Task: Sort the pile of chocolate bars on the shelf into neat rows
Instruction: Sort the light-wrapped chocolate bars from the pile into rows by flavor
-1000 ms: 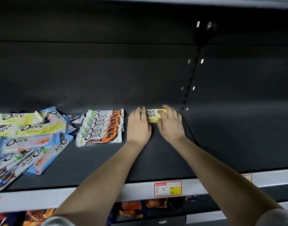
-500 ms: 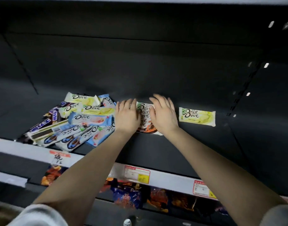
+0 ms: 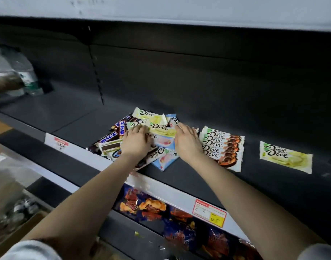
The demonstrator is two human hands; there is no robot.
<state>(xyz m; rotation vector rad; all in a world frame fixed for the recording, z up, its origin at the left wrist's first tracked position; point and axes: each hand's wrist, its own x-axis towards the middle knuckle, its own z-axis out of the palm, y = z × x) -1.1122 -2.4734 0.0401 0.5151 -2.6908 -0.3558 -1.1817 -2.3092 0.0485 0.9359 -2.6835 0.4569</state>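
**Item: pile (image 3: 157,126) of chocolate bars, unsorted.** It lies on the dark shelf (image 3: 76,117), left of centre and near the front edge. The flat foil wrappers overlap at mixed angles.
- Pale yellow wrappers with script lettering: three visible, at the back of the pile.
- Light blue wrappers with pink artwork: at least three, at the front.
- Dark brown bars with blue-and-white lettering: two, on the left side.
- Others lie hidden under the hands, so there is no full count.

**Item: sorted row (image 3: 222,147).** It sits just right of the pile. The wrappers are white with orange-brown ends and lie shingled one over the next. Five labels are readable.

**Item: yellow pair (image 3: 284,156).** Two bars, one overlapping the other, lie well apart to the right.

**Hands: two.**
- The left hand (image 3: 136,143) rests on the middle of the pile. Its fingers are bent lightly over the wrappers, and I cannot tell whether the grip is clamped on a bar.
- The right hand (image 3: 187,143) is at the pile's right edge. Its fingers (image 3: 179,128) are extended and laid flat, with the grip apart.

**Other.**
- Price tags on the shelf lip: one red and yellow tag (image 3: 209,215) and one paler tag (image 3: 59,143).
- Snack bags (image 3: 151,205) sit on the shelf below.
- Blurred bottles (image 3: 27,76) stand at the far left.
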